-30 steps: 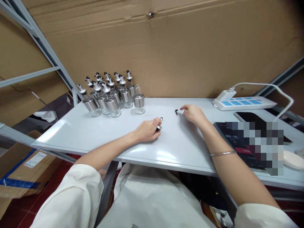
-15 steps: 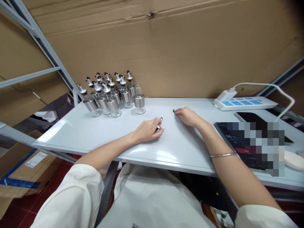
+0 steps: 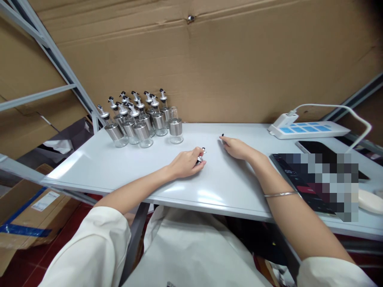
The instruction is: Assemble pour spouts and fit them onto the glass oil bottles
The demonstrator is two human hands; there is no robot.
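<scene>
Between pinched fingers point(image 3: 194, 154), a silver bottle pourer point(image 3: 199, 159) is held by the left hand point(image 3: 184, 164), a black spout cap point(image 3: 223, 135) by the right hand point(image 3: 238, 149).

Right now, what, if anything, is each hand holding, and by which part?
The left hand holds a spout, seemingly around its middle, tip showing. The right hand is at a black piece; whether it's gripped can't be told.
</scene>
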